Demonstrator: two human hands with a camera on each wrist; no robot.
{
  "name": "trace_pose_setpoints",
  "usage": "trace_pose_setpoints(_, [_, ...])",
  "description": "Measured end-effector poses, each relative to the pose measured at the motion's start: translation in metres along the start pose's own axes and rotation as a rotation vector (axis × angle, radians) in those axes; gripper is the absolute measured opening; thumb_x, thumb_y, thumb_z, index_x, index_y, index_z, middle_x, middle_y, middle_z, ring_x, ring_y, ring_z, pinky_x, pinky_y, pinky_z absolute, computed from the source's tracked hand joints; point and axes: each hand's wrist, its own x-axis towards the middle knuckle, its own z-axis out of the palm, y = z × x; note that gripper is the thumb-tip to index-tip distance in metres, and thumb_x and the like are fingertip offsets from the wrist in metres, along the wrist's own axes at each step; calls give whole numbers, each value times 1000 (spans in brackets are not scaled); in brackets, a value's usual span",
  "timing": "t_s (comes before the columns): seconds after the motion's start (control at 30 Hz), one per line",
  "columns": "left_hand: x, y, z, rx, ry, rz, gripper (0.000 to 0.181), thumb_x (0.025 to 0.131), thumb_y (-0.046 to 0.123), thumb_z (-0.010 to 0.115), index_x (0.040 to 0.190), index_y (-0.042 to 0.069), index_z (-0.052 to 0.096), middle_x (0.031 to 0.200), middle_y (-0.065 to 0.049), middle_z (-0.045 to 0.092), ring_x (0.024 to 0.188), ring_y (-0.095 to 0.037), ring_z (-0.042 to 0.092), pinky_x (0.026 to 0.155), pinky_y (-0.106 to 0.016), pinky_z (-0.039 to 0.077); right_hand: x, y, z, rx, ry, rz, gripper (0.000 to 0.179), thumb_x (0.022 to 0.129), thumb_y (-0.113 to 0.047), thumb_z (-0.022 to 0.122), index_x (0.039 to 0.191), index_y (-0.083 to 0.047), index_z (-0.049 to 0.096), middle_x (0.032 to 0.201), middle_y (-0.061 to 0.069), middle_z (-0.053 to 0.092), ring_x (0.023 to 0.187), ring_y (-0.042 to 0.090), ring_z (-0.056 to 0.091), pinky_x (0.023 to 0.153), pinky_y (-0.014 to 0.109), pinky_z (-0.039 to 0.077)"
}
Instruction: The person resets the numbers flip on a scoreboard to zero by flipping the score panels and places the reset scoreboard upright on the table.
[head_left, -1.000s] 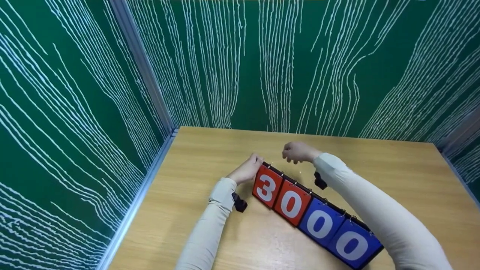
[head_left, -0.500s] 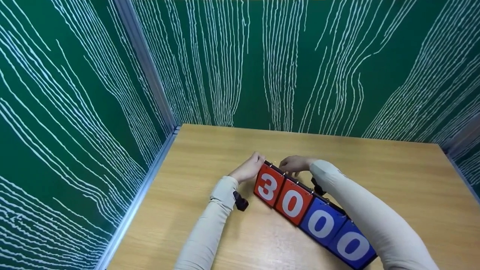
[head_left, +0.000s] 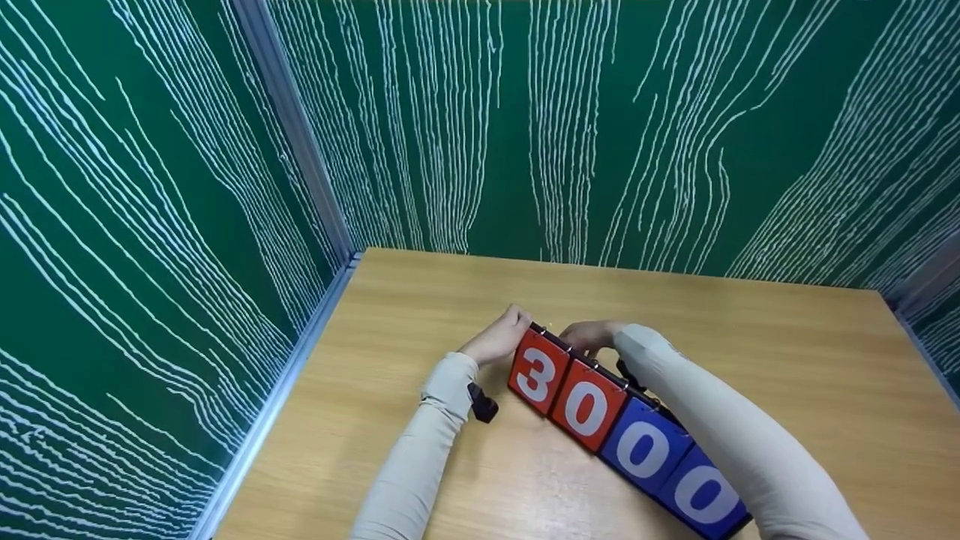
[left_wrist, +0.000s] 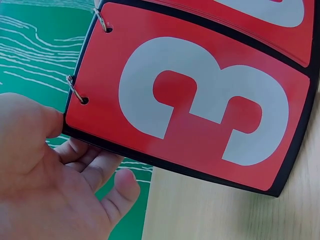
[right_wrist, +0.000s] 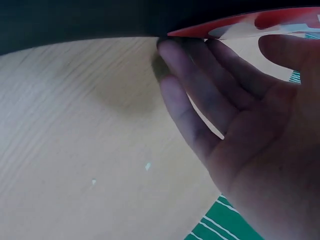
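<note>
A black tabletop flip scoreboard point(head_left: 587, 407) stands at a slant on the table, two red cards reading 3 and 0, then two blue cards both reading 0. At its upper left corner, my left hand point(head_left: 495, 337) pinches the black frame, beside the red 3 card point(left_wrist: 172, 115) on its metal rings. My right hand point(head_left: 590, 332) reaches behind the board near the top of the red cards. From the right wrist view, its fingertips are at the lower edge of a red card point(right_wrist: 240, 27) on the back, fingers relaxed and thumb apart. Part of this hand is hidden behind the board in the head view.
The wooden table point(head_left: 360, 390) carries the board. Green walls with white wavy lines point(head_left: 510, 150) enclose its back and sides, with a grey metal post point(head_left: 296, 127) at the back left corner. My right sleeve point(head_left: 727, 420) covers part of the last blue card.
My right hand has come down from above the table to behind the scoreboard, its fingers now at the back. My left hand keeps its hold on the corner.
</note>
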Motion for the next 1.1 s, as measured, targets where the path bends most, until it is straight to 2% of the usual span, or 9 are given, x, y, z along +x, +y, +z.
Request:
trace_pose_setpoints(0.23, [1, -1, 0, 6, 3, 8, 33, 111, 43, 26, 117, 15, 43, 108, -6, 50, 120, -22, 52, 114, -45, 37, 0, 2, 1, 91, 31, 23, 59, 95, -45, 60, 139, -7, 56, 135, 14, 61, 116, 25, 60, 103, 44, 50])
trace_pose_setpoints(0.4, [0, -1, 1, 2, -3, -9, 32, 111, 44, 27, 120, 17, 43, 111, -7, 51, 121, -23, 51, 114, -47, 37, 5, 5, 4, 104, 30, 52, 63, 95, -45, 61, 142, -4, 53, 137, 15, 59, 118, 26, 58, 106, 46, 47])
trace_pose_setpoints(0.5, [0, 0, 2, 2, -7, -20, 32, 111, 45, 28, 121, 18, 43, 113, -6, 52, 121, -23, 50, 113, -47, 37, 7, 7, 6, 120, 24, 56, 63, 93, -44, 63, 141, -4, 53, 130, 12, 61, 113, 24, 58, 102, 43, 48])
trace_pose_setpoints(0.73, [3, 0, 2, -3, -2, 30, 33, 112, 37, 28, 123, 11, 44, 113, -9, 51, 122, -23, 50, 116, -44, 35, 13, 12, 8, 101, -13, 9, 32, 94, -32, 58, 115, -8, 62, 93, -4, 59, 83, 10, 56, 72, 24, 50])
trace_pose_setpoints(0.83, [3, 0, 2, -5, -2, 22, 32, 112, 37, 28, 123, 12, 44, 113, -9, 51, 123, -22, 51, 117, -44, 35, 13, 11, 8, 111, 4, 4, 26, 93, -27, 58, 111, -8, 61, 91, -3, 56, 82, 10, 54, 71, 24, 48])
trace_pose_setpoints(0.93, [2, 0, 2, -9, -4, 9, 32, 112, 39, 28, 123, 13, 44, 114, -9, 51, 125, -23, 51, 117, -45, 35, 12, 9, 8, 121, 13, 12, 28, 92, -23, 57, 113, -6, 59, 94, -1, 54, 85, 12, 53, 72, 24, 47])
trace_pose_setpoints(1.1, [3, -1, 2, -4, -5, 8, 32, 112, 40, 28, 123, 14, 44, 115, -9, 52, 125, -23, 51, 116, -45, 36, 11, 9, 8, 126, -3, 30, 22, 95, -23, 55, 111, -9, 60, 91, -3, 55, 81, 11, 54, 70, 23, 48])
